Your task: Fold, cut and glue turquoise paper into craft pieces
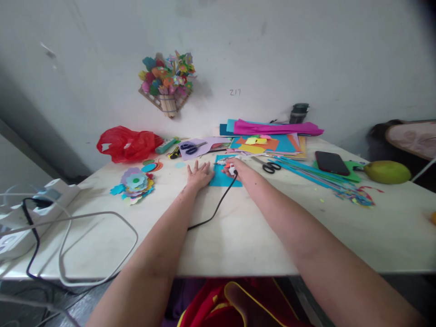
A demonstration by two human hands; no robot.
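Note:
A blue sheet [221,180] lies flat near the middle of the table. Resting at its left edge, my left hand [200,174] is spread palm down with its fingers apart. My right hand [235,168] is wrapped round a small white and orange corded tool [232,170] over the sheet's upper right part. The tool's silvery tip points left, and a black cord [218,208] runs from it toward me. To the right of my right hand lie black-handled scissors [271,168].
Stacked paper flowers [136,181] and a red plastic bag [126,144] are on the left, beyond white cables and a power strip [56,200]. Coloured sheets [284,143] lie at the back. Blue strips [306,174], a phone [331,163] and a yellow-green fruit [387,172] sit right.

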